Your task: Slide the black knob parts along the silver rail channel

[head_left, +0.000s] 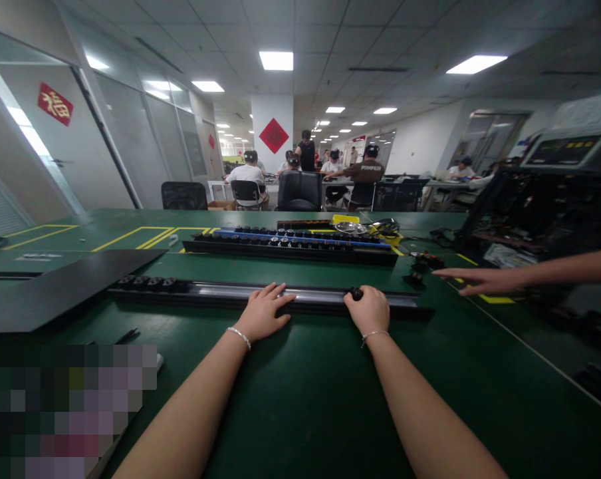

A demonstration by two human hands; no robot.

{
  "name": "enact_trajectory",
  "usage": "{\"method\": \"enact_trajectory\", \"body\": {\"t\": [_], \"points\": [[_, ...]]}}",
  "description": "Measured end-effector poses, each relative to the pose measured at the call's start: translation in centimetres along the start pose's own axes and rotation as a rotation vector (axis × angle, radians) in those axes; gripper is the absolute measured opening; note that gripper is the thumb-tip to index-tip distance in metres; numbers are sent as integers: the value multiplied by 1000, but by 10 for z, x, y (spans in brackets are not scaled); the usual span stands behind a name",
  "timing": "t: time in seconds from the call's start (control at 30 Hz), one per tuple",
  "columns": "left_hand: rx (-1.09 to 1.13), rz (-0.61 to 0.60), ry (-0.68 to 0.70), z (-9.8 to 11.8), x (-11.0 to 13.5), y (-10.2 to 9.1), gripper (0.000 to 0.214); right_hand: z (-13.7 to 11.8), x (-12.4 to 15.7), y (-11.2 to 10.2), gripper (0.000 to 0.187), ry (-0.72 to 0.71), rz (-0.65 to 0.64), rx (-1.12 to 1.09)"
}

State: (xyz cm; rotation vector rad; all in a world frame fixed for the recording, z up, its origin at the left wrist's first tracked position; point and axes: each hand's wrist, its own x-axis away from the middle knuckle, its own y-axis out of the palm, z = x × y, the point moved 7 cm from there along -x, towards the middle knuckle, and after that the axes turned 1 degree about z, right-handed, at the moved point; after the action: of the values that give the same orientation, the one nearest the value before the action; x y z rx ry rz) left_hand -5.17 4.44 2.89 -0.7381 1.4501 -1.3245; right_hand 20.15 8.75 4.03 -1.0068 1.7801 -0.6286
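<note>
A long black channel [320, 305] with a shiny inner strip lies crosswise on the green table in front of me. Several round black parts [148, 283] sit in a row at its left end. My left hand [265, 313], fingers spread, rests on the near edge and strip of the channel, holding nothing. Farther right, my right hand [369, 309] is closed around a small round black part [355, 293] at the channel. How that part meets the strip is hidden by my fingers.
Beyond lies a second channel [290, 251] filled with black parts and a blue strip. A co-worker's hand [473, 279] reaches in from the right near loose black parts [415, 269]. A dark flat panel [71, 293] lies at left. Dark equipment [550, 206] stands at right.
</note>
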Motion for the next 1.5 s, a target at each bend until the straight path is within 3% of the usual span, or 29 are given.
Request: {"method": "enact_trajectory", "body": {"t": [0.37, 1.5], "points": [[5, -15, -6, -1, 0, 2, 53, 5, -3, 1, 25, -43, -47, -33], [21, -49, -20, -1, 0, 0, 53, 25, -6, -10, 29, 41, -3, -11]]}}
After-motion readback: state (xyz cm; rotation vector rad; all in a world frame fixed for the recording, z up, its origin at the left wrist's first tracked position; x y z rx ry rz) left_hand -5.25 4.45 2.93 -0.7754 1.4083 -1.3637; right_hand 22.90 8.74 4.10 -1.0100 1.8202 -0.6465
